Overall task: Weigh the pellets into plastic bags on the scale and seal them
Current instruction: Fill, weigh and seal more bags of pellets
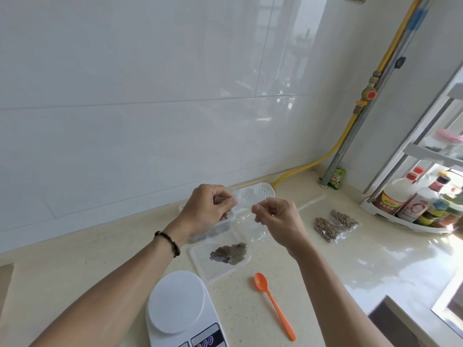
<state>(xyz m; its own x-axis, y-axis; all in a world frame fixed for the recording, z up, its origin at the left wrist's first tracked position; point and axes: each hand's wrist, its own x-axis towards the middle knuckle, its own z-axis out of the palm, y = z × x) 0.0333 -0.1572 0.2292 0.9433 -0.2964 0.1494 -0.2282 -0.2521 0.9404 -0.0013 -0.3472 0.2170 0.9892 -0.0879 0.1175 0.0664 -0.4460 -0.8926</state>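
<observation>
Both hands were raised above the counter. The left hand (209,206) and right hand (274,217) each pinched a top corner of a clear plastic zip bag (246,221) holding brown pellets (229,252), apparently to press the seal shut. The white digital scale (179,305) sat unloaded below the left forearm; an orange plastic spoon (274,305) lay beneath the right. Two filled clear bags (335,225) lay right of the right hand.

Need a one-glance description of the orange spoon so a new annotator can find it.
Start at the white scale at the bottom edge of the beige counter. Just right of it lies the spoon, bowl away from the person, handle running toward them. It is the only bright orange thing on the counter, and neither hand touches it.
</observation>
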